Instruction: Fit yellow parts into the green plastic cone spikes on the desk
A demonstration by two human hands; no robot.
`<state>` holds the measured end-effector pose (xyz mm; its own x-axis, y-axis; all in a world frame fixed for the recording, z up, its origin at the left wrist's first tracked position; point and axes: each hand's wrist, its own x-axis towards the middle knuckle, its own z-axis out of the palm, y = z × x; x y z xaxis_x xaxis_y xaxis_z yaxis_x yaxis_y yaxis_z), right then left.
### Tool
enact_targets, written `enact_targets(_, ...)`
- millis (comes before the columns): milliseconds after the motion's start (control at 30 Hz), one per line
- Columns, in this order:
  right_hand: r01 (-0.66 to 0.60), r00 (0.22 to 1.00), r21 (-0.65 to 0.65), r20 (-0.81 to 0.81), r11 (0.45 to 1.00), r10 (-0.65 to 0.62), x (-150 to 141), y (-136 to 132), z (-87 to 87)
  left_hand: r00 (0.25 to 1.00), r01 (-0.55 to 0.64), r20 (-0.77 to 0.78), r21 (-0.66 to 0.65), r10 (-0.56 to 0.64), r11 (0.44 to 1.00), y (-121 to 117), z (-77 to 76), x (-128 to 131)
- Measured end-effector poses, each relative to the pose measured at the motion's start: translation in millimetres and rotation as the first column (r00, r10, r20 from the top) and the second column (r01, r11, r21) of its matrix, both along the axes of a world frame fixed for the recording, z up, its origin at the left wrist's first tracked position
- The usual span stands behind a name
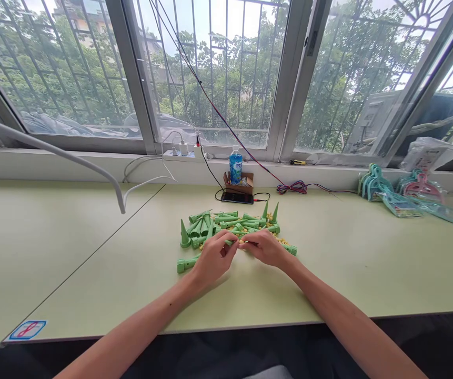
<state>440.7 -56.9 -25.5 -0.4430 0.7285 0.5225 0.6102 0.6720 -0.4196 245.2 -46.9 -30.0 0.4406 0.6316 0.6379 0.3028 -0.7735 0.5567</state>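
Note:
My left hand [215,257] is closed on a green plastic spike [230,242], mostly hidden by the fingers. Right beside it, my right hand [264,246] pinches at the spike's end, where a small yellowish piece [242,241] shows at the fingertips. Both hands' fingertips nearly meet. Just beyond them lies a heap of green plastic cone-shaped spikes [226,223] with ribbed collars, some standing point up. Small yellow pieces [283,240] are scattered among and beside them. A single spike [185,265] lies by my left wrist.
Behind the heap, a phone [237,198] with a cable lies before a small cardboard box [245,185] and a blue bottle [235,167]. Coiled wires [292,186] lie to the right. Bagged plastic hangers [376,181] sit far right. A white tube [92,164] crosses the left.

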Motion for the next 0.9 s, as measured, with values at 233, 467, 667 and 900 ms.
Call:
enact_targets(233,0.022,0.999,-0.029,-0.023,0.999,-0.023,-1.5,-0.6,0.8,1.000,0.000,-0.007,-0.018,0.000,1.000,-0.2,0.7,-0.3)
enact_targets(467,0.056,0.998,-0.032,-0.032,0.998,-0.057,-2.8,-0.9,1.0,1.000,0.001,-0.005,-0.024,-0.001,1.000,-0.7,1.7,-0.1)
enact_targets(667,0.074,0.997,-0.025,-0.018,0.997,-0.075,-3.3,-0.9,0.7,1.000,0.004,-0.005,-0.030,-0.004,1.000,0.8,0.0,-0.3)
enact_targets(900,0.080,0.996,-0.029,-0.040,0.996,-0.081,-3.3,0.7,-3.9,1.000,-0.013,-0.004,-0.038,0.013,0.999,1.3,-0.9,0.5)
